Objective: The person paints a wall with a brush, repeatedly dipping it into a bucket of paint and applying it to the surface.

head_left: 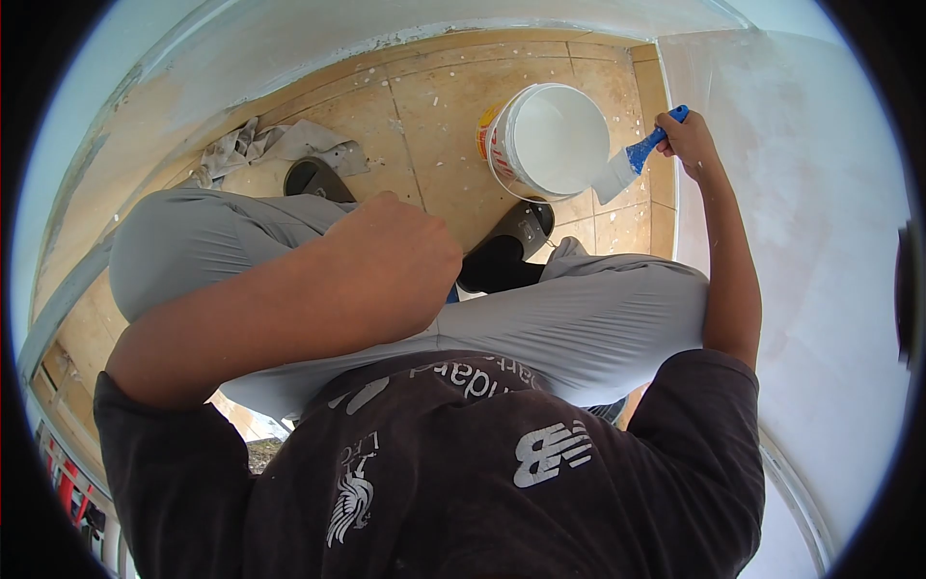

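Note:
My right hand (pixel 688 143) grips the blue handle of a putty knife (pixel 615 179), whose flat pale end is smeared with white and points down beside the bucket. A white bucket (pixel 503 145) with red and yellow print stands on the floor between my feet and the right wall. Smooth white material (pixel 559 135) shows inside it. My left hand (pixel 400 265) is closed in a fist above my lap, back of the hand upward. Its fingers are mostly hidden, so whatever may be inside cannot be seen.
Tan floor tiles (pixel 449 111) carry white specks. A crumpled grey cloth (pixel 280 145) lies beyond my dark slipper (pixel 316 180); the other slipper (pixel 526 227) is close to the bucket. A patchy white wall (pixel 810 203) rises close on my right, and another wall (pixel 289 63) curves ahead.

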`<action>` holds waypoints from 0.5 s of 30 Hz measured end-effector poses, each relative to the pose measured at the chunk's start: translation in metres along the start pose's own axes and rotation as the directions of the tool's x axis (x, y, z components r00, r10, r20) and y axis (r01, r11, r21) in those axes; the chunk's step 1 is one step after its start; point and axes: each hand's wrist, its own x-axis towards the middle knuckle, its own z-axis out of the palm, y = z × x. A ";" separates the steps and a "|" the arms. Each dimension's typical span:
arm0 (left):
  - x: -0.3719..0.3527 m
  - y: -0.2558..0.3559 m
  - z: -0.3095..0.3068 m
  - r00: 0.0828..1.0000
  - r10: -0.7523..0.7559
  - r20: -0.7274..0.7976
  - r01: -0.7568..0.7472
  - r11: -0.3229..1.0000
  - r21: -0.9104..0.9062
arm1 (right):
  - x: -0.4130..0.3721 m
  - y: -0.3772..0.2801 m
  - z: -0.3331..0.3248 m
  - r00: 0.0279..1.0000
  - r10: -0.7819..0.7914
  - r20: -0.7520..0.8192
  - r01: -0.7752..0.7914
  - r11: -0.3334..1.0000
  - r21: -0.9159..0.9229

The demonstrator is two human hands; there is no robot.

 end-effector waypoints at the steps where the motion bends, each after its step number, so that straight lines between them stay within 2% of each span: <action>1: 0.000 0.000 0.000 1.000 0.001 -0.002 -0.001 1.000 -0.004 | 0.000 0.001 -0.001 1.000 0.006 -0.004 -0.006 1.000 0.005; 15: 0.001 0.001 0.000 1.000 0.021 -0.010 -0.021 1.000 0.002 | 0.002 0.015 -0.019 0.997 0.074 0.024 -0.077 0.979 0.189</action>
